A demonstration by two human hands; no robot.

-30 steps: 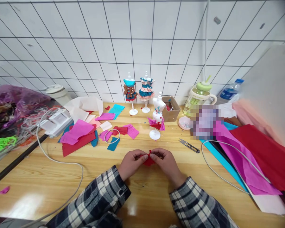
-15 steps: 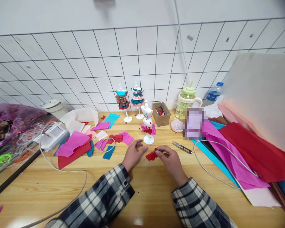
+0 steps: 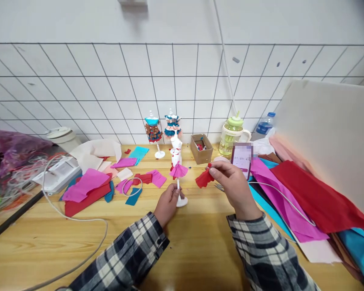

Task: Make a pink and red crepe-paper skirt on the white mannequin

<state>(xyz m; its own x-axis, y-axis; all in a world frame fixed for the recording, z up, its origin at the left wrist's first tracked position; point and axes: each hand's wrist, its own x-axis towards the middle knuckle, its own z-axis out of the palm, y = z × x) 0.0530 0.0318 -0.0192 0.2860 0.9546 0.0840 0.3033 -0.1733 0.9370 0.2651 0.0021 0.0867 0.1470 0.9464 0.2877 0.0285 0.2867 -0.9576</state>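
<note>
Now pinched in right hand (image 3: 235, 184): red paper piece (image 3: 204, 178), raised above bench (image 3: 48, 238), just right of small white mannequin (image 3: 177, 161) with pink skirt. Left hand (image 3: 167, 202) closed on mannequin's base. Scissors (image 3: 220, 187) partly hidden behind right hand. Beyond: paper scraps (image 3: 91, 184), cardboard box (image 3: 202, 148), two dressed mannequins (image 3: 162, 127), white tiled wall (image 3: 109, 89).

Phone screen (image 3: 241, 160): pixelated; pale digits show through, seemingly "01:09:4", last figure not legible.
Water bottle label (image 3: 263, 127): blue band, print too small to read.
Green-lidded jug (image 3: 232, 137): no legible marking.
Cardboard box (image 3: 202, 148): no legible marking.
</note>
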